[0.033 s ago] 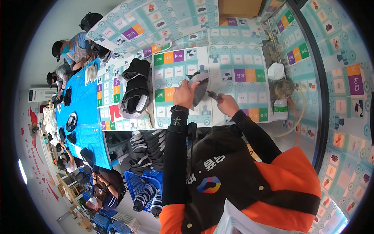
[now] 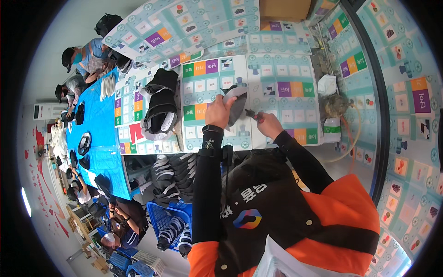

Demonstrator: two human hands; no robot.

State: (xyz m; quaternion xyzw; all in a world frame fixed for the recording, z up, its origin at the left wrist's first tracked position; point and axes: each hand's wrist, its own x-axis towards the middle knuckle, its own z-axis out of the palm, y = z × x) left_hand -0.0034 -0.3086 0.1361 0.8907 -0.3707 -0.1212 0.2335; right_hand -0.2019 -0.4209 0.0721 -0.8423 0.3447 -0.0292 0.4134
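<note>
Grey fabric piece [image 2: 237,110] is being held over the table [image 2: 194,144], left hand [image 2: 218,113] gripping its left side, apparently steadying it; just right, the right hand [image 2: 270,125] is grasping a red-and-black tool [image 2: 253,115], seemingly leaving its tip free.

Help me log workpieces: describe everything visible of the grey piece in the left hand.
The grey piece looks like curved fabric, with a paler band and dark material toward its top. The left hand grips its left side above the patterned table cover; contact there is unclear. A small tool is close by, not touching.
</note>
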